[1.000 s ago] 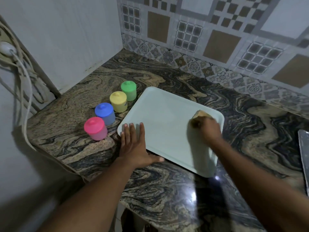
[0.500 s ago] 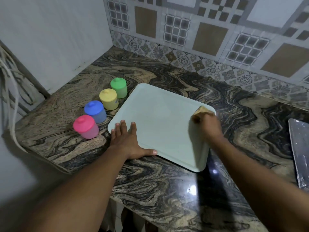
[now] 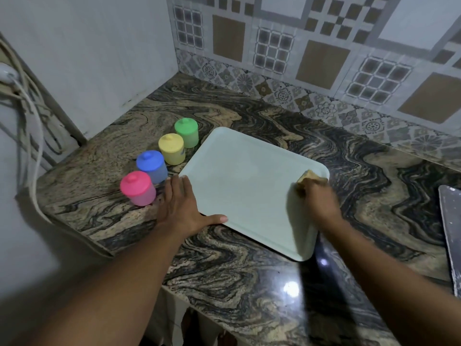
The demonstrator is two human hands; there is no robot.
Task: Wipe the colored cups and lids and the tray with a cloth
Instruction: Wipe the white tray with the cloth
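Pale-green tray (image 3: 244, 186) | left hand (image 3: 179, 208), fingers flat, is bracing tray's near-left corner against sliding | right hand (image 3: 318, 198) is clutching tan cloth (image 3: 309, 176), rubbing tray's far-right corner | 4 lidded cups (image 3: 172, 148) are standing left of tray.

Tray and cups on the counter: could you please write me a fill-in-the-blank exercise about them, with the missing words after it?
The cup nearest the person, left of the tray, is ____.
The yellow cup stands between the blue cup and the ____ one.
The right hand presses a ____ on the tray's far right corner.
The left hand rests at the tray's near ____ corner.
Missing words: pink, green, cloth, left.
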